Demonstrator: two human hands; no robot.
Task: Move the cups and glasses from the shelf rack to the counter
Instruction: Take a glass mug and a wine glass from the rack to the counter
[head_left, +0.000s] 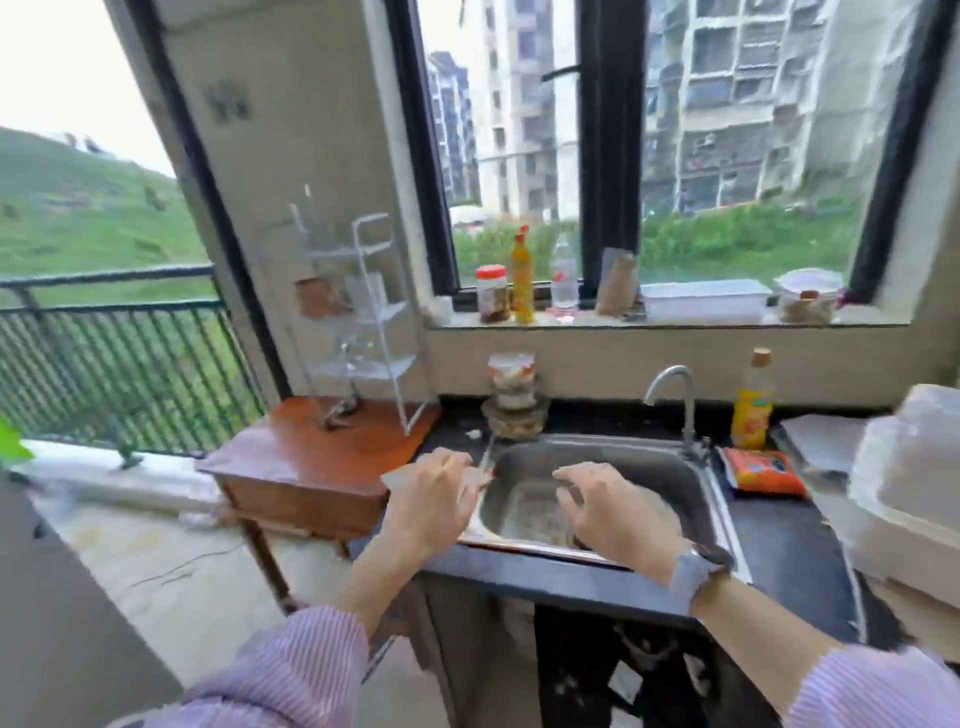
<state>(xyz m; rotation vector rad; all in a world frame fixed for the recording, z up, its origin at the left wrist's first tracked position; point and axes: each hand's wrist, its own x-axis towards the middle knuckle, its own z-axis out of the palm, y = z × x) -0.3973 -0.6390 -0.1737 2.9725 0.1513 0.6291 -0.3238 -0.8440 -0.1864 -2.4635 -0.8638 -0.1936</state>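
In the head view, both forearms reached forward from striped sleeves over the near edge of the dark counter (779, 530). The left hand (434, 499) hung palm down at the left rim of the steel sink (701, 499), its fingers curled and close together; something pale and flat showed beneath them, but blur hid whether they gripped it. The right hand (613, 512), with a watch (696, 569) on its wrist, hovered palm down over the sink basin, fingers spread and bent downward, holding nothing.

The white wire shelf rack (382, 312) stood upright at the far left on a wooden side table (291, 457), its long axis vertical, against the wall beside the window. A brown cup (317, 297) sat on its upper middle tier, standing upright, with a clear glass (371, 291) just to its right. On the tier below another clear glass (349, 353) showed, too blurred to tell which way it faced. All three were well apart from both hands, far and left of them.

A stack of lidded containers (514, 397) stood on the counter behind the sink, near the faucet (675, 400).
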